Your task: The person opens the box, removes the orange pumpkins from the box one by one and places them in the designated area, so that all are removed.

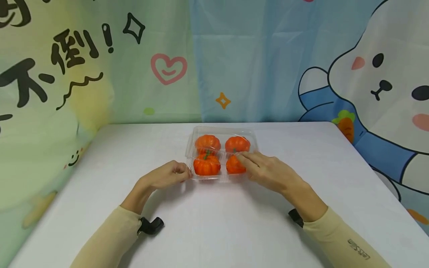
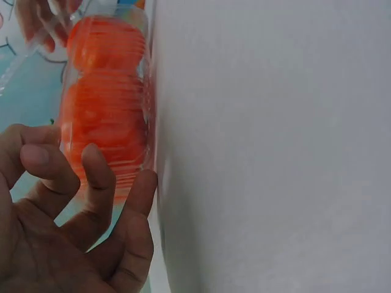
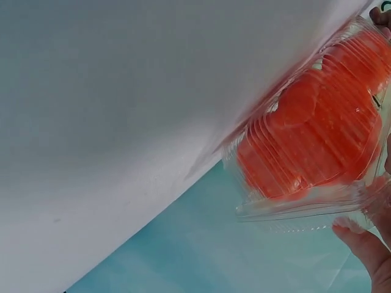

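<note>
A clear plastic container [image 1: 221, 131] stands on the white table, holding several orange pumpkins, the front left pumpkin [image 1: 206, 165] among them. At its front left corner my left hand [image 1: 169, 174] has loosely bent fingers; in the left wrist view its fingertips [image 2: 145, 178] touch or nearly touch the ribbed side. Over the front right part lies my right hand [image 1: 268, 169], covering some of the front right pumpkin [image 1: 234, 166]. In the right wrist view the thumb [image 3: 360, 241] meets the container's rim [image 3: 299, 210], with other fingers above it, partly cut off. How the lid sits is unclear.
The white table [image 1: 214, 223] extends around the container, its far edge just behind. A printed curtain [image 1: 241, 63] hangs beyond it. Black wrist mounts [image 1: 151, 226] sit at both sleeve cuffs.
</note>
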Demonstrator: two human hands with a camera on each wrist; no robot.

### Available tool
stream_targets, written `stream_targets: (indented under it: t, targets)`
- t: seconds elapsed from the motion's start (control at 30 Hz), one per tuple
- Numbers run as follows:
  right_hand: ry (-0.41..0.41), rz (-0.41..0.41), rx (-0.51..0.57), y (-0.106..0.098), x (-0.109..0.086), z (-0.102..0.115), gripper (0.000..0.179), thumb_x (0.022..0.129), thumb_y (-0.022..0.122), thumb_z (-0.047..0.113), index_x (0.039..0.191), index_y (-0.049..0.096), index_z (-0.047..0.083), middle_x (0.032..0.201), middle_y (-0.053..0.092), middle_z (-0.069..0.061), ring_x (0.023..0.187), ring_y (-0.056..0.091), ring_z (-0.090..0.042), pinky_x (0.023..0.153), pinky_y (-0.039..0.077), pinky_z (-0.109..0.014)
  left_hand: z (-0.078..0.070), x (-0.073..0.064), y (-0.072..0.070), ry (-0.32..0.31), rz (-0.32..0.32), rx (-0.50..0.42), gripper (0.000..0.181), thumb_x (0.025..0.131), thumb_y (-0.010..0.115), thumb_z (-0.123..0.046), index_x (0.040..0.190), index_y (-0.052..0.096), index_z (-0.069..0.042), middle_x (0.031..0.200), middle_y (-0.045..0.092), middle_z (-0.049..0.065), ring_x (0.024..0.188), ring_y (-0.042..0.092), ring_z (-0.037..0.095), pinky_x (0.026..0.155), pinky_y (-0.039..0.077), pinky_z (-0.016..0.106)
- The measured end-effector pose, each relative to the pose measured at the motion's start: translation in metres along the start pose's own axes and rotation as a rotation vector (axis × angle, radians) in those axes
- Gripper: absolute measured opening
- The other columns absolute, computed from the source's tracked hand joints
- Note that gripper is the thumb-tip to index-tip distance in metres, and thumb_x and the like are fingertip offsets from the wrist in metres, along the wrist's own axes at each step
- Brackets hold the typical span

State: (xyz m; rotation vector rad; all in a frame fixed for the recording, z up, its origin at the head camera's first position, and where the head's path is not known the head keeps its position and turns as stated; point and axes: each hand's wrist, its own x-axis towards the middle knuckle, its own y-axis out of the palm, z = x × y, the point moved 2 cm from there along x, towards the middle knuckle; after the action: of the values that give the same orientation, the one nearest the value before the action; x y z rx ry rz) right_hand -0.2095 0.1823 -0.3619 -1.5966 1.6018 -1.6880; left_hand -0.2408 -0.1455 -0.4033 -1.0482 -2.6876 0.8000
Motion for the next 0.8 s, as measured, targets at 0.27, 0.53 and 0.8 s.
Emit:
stream_targets:
  t: [0.27,0.53,0.8]
  targets:
    - [0.020,-0.113,0.032,-0.029,-0.001,-0.022,0.069,0.065,0.094,-0.004,0.128,0.066,-0.005,0.118,0.071,-0.021,0.102,0.072,-0.034,0.077,0.060,-0.042,0.001,-0.005,-0.009,-0.044,-0.011,0.049,0.029,0.097,0.053,-0.010,0.070,0.052,-0.001,0.078,0.050,-0.003,0.071,0.038,0.012,0.067,0.029,0.026]
    - [0.248,-0.335,0.165,-0.032,0.021,-0.055,0.056,0.082,0.082,-0.006,0.133,0.065,0.007,0.120,0.060,-0.021,0.104,0.066,-0.034,0.082,0.059,-0.046,0.005,-0.013,-0.006,-0.048,0.060,-0.022,0.029,0.098,0.050,-0.012,0.077,0.054,0.008,0.088,0.058,0.007,0.087,0.048,0.017,0.079,0.037,0.030]
    - [0.479,-0.438,0.345,-0.011,0.024,-0.074,0.056,0.088,0.074,-0.005,0.141,0.059,0.008,0.139,0.049,-0.023,0.120,0.059,-0.035,0.090,0.057,-0.051,0.002,-0.017,-0.009,-0.047,0.066,-0.002,0.030,0.101,0.050,-0.016,0.081,0.058,0.005,0.090,0.060,0.012,0.088,0.049,0.019,0.079,0.037,0.031]
